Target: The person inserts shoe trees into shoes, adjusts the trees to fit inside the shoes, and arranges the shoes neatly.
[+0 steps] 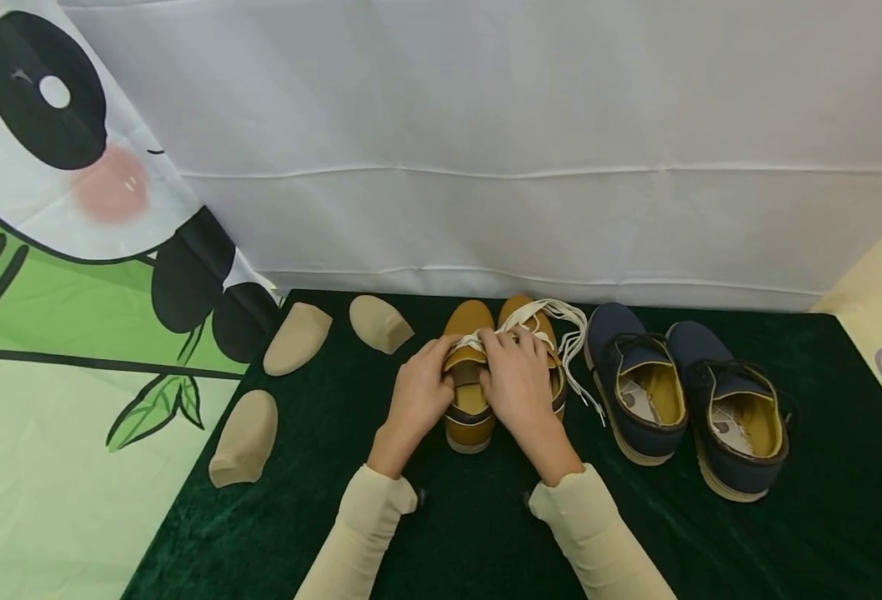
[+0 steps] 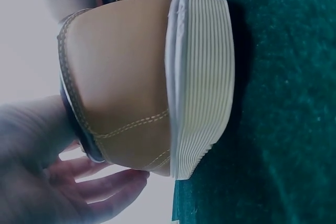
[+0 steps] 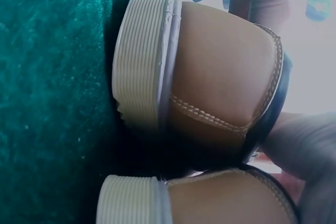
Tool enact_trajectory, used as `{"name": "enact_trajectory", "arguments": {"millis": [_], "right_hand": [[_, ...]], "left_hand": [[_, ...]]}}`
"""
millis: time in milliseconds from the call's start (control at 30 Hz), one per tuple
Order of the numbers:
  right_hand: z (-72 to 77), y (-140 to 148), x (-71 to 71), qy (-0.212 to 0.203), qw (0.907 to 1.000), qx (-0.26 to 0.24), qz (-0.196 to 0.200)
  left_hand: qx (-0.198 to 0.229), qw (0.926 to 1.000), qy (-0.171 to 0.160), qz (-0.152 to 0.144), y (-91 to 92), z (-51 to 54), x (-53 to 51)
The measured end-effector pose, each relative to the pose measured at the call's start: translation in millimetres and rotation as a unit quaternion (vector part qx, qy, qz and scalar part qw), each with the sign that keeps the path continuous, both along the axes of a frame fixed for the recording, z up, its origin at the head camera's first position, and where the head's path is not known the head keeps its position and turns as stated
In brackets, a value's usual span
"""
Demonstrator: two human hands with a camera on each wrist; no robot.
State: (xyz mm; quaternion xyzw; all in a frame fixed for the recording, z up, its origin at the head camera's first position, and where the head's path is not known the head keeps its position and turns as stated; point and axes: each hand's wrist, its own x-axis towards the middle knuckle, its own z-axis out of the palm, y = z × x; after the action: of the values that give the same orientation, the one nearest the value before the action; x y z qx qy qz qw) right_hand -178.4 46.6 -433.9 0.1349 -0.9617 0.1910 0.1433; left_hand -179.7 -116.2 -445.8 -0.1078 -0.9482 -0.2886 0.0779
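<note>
A tan lace-up shoe stands flat with its heel toward me and both hands at its opening. My left hand grips its left side, thumb at the collar; in the left wrist view its fingers lie along the side of the shoe. On the other side, my right hand holds the upper near the white laces, its fingertips partly hidden. The right wrist view shows the heel close up. Just to the right stands the matching tan shoe, partly covered by my right hand.
Two navy shoes stand to the right. Three beige toe-shaped pieces lie to the left. Everything rests on a dark green cloth, with a white curtain behind the table.
</note>
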Motion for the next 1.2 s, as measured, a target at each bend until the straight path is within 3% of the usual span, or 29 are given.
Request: {"name": "enact_trajectory", "arguments": {"millis": [567, 967, 1200], "right_hand": [[0.8, -12, -2.8, -0.011, 0.9991, 0.005, -0.042], [-6.8, -8, -2.3, -0.013, 0.9993, -0.016, -0.031], [-7.7, -8, -1.5, -0.01, 0.9992, -0.02, -0.033]], "left_hand": [[0.02, 0.9979, 0.041, 0.047, 6.4, -3.8, 0.7], [0.015, 0.999, -0.038, 0.02, -4.0, 5.9, 4.3], [-0.017, 0.9983, -0.047, 0.028, -17.5, 14.8, 22.0]]}}
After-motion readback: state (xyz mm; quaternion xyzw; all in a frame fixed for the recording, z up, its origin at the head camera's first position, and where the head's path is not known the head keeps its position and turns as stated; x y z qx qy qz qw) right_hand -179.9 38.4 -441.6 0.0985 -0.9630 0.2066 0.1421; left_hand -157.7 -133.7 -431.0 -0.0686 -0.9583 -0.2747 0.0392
